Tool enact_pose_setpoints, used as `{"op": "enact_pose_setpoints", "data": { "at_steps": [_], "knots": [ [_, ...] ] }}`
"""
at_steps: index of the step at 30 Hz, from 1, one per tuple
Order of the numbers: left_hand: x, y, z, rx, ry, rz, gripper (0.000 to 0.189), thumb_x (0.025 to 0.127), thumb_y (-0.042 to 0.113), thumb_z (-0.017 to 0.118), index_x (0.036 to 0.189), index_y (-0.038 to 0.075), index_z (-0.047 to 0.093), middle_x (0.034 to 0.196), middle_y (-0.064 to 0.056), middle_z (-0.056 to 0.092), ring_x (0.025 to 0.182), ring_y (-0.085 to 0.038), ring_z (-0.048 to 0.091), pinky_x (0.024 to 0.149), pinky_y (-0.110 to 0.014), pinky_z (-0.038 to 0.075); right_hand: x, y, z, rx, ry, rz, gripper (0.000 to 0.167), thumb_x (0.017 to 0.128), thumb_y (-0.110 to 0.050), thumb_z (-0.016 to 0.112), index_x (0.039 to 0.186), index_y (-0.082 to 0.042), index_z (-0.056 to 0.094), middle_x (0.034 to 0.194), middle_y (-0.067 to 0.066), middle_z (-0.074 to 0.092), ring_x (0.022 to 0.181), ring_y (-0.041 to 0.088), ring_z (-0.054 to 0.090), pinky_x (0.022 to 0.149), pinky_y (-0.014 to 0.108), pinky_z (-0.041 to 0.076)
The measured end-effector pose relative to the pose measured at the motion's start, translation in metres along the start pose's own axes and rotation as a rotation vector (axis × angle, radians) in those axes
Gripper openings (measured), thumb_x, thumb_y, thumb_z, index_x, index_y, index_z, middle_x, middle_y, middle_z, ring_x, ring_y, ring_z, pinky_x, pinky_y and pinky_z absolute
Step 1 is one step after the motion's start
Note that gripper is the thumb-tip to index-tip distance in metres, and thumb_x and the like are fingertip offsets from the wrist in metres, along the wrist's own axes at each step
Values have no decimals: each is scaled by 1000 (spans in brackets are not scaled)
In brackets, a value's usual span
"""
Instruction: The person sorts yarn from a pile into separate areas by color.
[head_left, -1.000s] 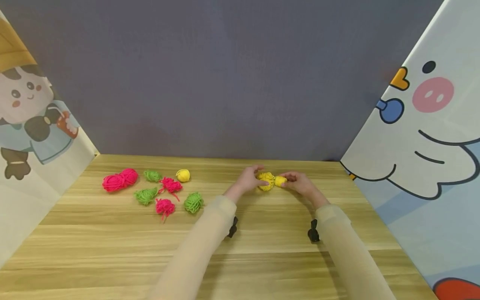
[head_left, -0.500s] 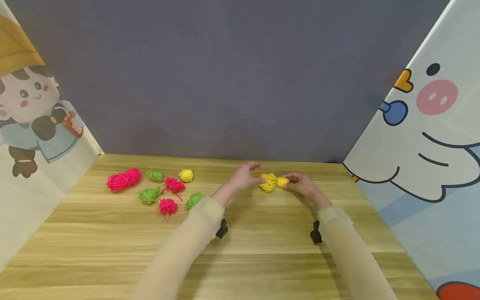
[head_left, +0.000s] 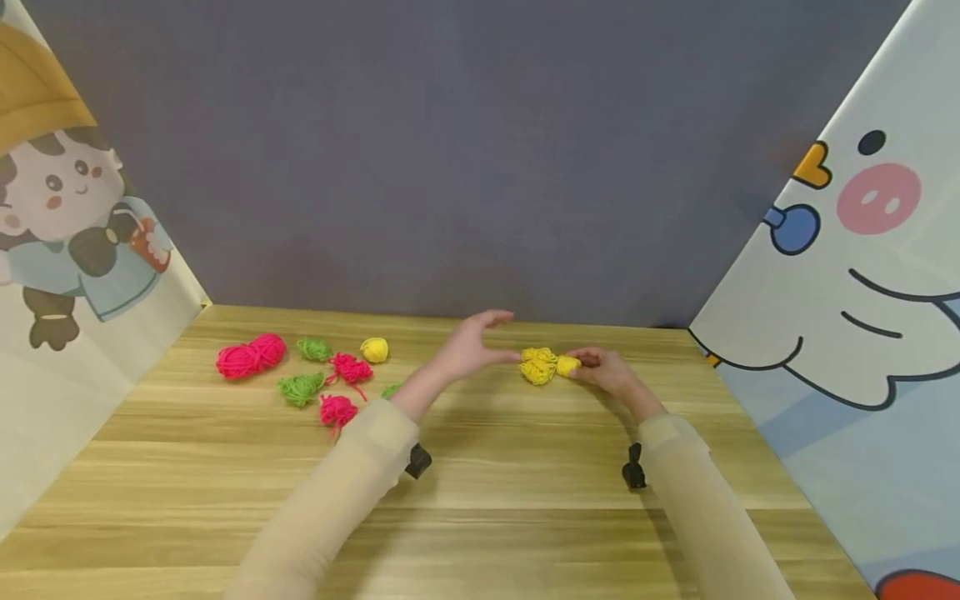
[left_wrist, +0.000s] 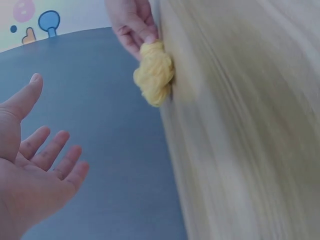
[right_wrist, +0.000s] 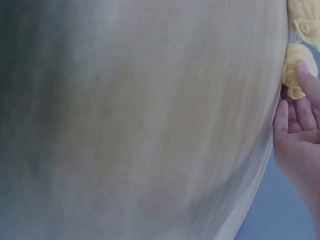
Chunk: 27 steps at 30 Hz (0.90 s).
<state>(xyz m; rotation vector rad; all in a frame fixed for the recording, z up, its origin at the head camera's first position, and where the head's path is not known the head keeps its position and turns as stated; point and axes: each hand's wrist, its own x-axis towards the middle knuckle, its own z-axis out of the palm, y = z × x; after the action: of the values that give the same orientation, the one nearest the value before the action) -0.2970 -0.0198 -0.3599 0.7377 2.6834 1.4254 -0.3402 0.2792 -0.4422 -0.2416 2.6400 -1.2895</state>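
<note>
On the right half of the wooden table lie bunched yellow yarn balls (head_left: 537, 367), loops of strand loose on them. Right beside them is a smaller, tightly wound yellow yarn ball (head_left: 567, 366), which my right hand (head_left: 606, 372) pinches between thumb and fingers. The right wrist view shows the thumb pressed on this wound ball (right_wrist: 296, 67), fingers beneath. My left hand (head_left: 467, 346) hovers left of the yellow yarn, thumb and fingers spread, holding nothing. Its fingers and thumb stand well apart in the left wrist view too, with the yellow yarn (left_wrist: 154, 74) beyond.
At the table's left lie a pink yarn skein (head_left: 251, 357), pink yarn bundles (head_left: 350, 367), green yarn balls (head_left: 302, 389) and another yellow yarn ball (head_left: 375, 350). My left forearm partly covers one green ball. A grey panel (head_left: 450, 167) rises behind the table (head_left: 525, 533), with printed panels at both sides.
My left hand has let go of the bunched yellow yarn and drawn away to the left, its fingers spreading. My right hand stays at the wound yellow ball. The head view has shifted slightly.
</note>
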Motion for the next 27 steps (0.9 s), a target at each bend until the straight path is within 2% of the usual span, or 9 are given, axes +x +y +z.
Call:
{"op": "enact_pose_setpoints", "data": {
  "at_steps": [8,18,27],
  "knots": [
    [-15,3,-23,76,38,48,74,77,33,78,140,13,44,141,-3,48,131,-24,42,110,-43,32,1,-1,1,6,-1,-4,44,89,-17,66,129,-2,54,127,20,56,117,32,53,93,39,48],
    [-38,3,-49,69,49,36,74,79,35,76,142,17,43,144,0,44,134,-23,38,111,-45,30,-2,-3,-1,-16,-7,-13,44,90,-17,65,129,-3,54,128,21,55,118,34,52,94,42,48],
    [-55,-5,-72,125,83,20,74,79,39,75,142,20,42,144,3,44,135,-23,36,110,-48,31,0,2,-1,-12,-7,-29,44,89,-19,66,129,-3,54,126,21,57,115,32,54,93,40,49]
  ]
}}
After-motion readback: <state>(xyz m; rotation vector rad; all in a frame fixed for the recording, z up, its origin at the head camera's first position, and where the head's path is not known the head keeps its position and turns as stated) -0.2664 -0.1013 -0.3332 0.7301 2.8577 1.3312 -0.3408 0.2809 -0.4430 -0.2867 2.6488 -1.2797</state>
